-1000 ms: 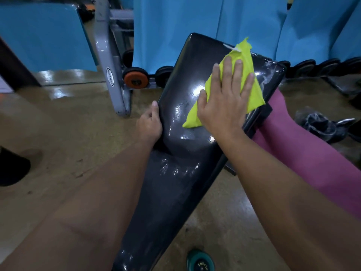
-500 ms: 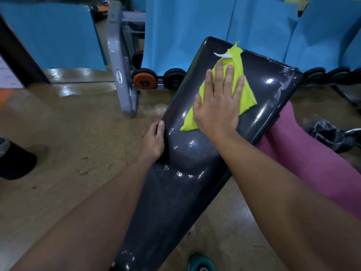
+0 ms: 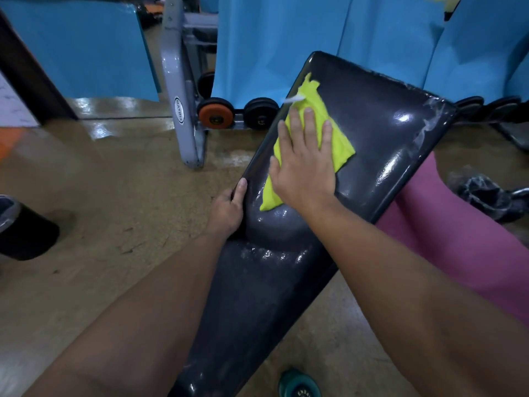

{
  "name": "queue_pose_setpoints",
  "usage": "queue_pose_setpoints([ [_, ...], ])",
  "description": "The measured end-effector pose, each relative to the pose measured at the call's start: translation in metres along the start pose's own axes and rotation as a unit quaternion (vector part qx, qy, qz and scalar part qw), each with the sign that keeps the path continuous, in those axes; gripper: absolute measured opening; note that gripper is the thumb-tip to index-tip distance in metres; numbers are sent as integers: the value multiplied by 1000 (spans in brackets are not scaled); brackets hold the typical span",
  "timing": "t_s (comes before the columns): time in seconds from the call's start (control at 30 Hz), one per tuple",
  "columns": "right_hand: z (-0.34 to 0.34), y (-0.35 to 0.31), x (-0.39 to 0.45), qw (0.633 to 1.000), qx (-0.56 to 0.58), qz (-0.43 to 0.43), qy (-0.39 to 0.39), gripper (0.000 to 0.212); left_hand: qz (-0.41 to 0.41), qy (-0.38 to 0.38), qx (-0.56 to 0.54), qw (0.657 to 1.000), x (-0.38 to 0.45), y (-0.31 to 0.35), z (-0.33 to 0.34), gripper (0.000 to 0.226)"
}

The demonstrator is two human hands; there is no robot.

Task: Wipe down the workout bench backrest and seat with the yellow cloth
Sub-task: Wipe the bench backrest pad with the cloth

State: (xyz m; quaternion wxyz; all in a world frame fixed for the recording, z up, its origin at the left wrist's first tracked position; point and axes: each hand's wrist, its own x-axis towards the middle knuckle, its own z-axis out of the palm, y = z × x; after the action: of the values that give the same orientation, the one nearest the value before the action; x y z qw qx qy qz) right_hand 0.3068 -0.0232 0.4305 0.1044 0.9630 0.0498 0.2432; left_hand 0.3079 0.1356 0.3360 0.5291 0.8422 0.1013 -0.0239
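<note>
Leftward since before, the right hand [image 3: 303, 167] presses the cloth [image 3: 335, 138] flat, fingers spread; left hand [image 3: 229, 213] grips the backrest [image 3: 386, 133] edge. Mid-wipe; next, its far right.

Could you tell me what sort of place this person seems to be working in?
Most likely a gym: a padded black workout bench under the hands, round weights racked on a grey equipment frame, and a pink mat beside the bench.

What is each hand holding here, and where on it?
Left hand grips the bench pad by its left edge; right hand presses flat on the yellow cloth.
</note>
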Motion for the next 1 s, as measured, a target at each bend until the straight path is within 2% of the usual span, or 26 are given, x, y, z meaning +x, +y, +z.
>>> queue_pose_setpoints([
  [0.07,3,6,-12,1000,9,-4,10,66,0,-3,9,1000,0,-1,-1,59],
  [0.17,0,13,3,996,28,69,55,65,3,5,22,1000,-1,0,-2,55],
  [0.23,-3,3,18,993,25,107,52,67,3,1,23,1000,0,0,-1,54],
  [0.43,10,-30,-4,1000,18,2,-1,64,-18,4,4,1000,2,2,3,55],
  [0.63,7,-34,21,995,38,84,23,62,-30,12,-9,999,5,-7,5,60],
  [0.83,14,-36,-5,999,42,-16,-3,61,-18,24,-2,1000,7,-8,7,57],
  [1.0,9,-22,4,999,28,27,16,62,-22,33,3,999,4,-7,7,57],
])
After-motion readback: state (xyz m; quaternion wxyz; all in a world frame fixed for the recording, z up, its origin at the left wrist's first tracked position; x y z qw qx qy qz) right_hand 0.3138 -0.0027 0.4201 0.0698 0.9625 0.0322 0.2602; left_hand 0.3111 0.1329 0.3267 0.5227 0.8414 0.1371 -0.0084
